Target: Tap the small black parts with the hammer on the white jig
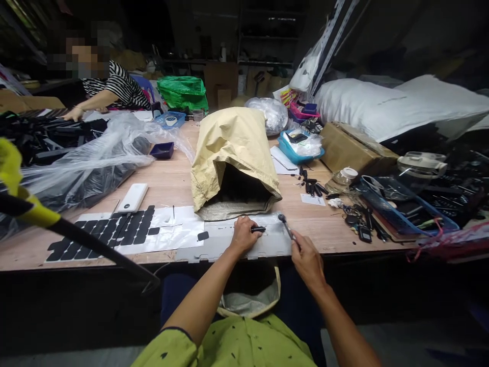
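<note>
My left hand (243, 235) is closed on a small black oblong part (259, 229), held just above a grey flat panel (214, 243) at the table's near edge. My right hand (305, 257) grips a thin metal tool (284, 225) whose round tip points up and left toward the black part. A tan sack (233, 153) lies open-mouthed right behind both hands. To the left, a white sheet (179, 230) carries several rows of black flat pieces (114, 230).
A white rectangular box (132, 198) and clear plastic over dark parts (87, 168) lie at left. Blue trays (405, 209), loose black pieces (311, 186), a jar (344, 178) and a cardboard box (351, 148) crowd the right. Another person (110, 89) works at the far left. A yellow-black pole (57, 224) crosses near left.
</note>
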The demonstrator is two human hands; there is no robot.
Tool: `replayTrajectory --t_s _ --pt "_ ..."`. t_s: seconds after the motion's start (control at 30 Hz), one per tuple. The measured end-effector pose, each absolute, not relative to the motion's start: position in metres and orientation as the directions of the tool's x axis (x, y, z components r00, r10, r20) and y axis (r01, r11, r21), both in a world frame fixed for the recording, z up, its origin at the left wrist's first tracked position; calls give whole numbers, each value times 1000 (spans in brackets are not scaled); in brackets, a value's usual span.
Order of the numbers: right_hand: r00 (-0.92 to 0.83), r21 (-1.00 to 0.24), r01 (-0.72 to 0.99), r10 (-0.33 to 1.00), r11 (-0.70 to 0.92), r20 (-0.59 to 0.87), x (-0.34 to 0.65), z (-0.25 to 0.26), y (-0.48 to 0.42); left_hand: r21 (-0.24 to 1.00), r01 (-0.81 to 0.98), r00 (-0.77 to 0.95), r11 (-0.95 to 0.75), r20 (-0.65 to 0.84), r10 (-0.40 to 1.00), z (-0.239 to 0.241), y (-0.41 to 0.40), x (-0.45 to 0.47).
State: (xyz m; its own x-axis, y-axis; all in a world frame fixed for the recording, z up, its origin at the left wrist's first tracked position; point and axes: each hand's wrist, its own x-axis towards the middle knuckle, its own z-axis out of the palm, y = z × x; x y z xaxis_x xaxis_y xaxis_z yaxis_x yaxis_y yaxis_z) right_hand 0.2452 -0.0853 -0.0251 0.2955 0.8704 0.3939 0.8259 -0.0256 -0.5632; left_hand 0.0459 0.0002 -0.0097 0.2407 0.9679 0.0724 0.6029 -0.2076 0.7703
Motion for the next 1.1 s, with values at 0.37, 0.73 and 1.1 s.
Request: replayTrajectory --t_s 0.37,0.73,1.1 --pt "240 -59 968 827 -245 509 270 -35 -47 729 602 478 -325 -3 878 2 0 32" --pt "209 -36 974 820 -225 533 268 -35 -50 651 584 639 -486 0 769 -8 -86 -27" --pt "215 -35 972 820 -232 531 263 -35 -52 696 713 -58 -87 182 982 41 79 36"
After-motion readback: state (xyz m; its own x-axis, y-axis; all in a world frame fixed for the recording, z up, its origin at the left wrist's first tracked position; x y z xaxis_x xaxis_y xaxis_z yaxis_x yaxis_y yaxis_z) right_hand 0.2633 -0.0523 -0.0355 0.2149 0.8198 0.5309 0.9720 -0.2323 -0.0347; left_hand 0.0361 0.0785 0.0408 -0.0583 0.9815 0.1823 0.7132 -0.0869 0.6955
